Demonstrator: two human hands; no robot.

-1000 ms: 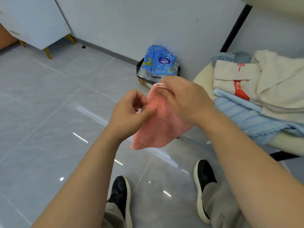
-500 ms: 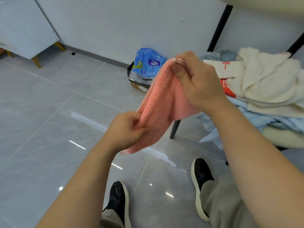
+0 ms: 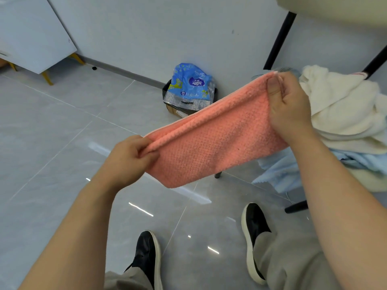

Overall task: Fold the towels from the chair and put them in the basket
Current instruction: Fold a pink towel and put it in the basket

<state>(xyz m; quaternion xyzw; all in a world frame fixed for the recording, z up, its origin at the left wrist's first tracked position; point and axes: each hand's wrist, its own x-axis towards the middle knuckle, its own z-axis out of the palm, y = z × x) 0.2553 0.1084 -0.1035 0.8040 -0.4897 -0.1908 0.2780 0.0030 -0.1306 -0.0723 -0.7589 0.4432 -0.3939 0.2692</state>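
A pink towel (image 3: 211, 143) is stretched in the air in front of me, folded along its upper edge. My left hand (image 3: 129, 160) pinches its lower left end. My right hand (image 3: 287, 103) pinches its upper right corner, thumb on top. On the chair (image 3: 372, 181) at the right lie a cream towel (image 3: 343, 109) and a light blue towel (image 3: 280, 174) under it, hanging over the seat edge. I see no basket that I can name for sure.
A dark bin (image 3: 188, 105) holding a blue plastic package (image 3: 191, 82) stands by the wall behind the towel. A white cabinet (image 3: 31, 32) on yellow legs is at the far left. Grey tiled floor and my two black shoes lie below.
My hands have drawn apart, left down and left, right up and right. The pink towel, bunched between them before, is now pulled out long and taut.
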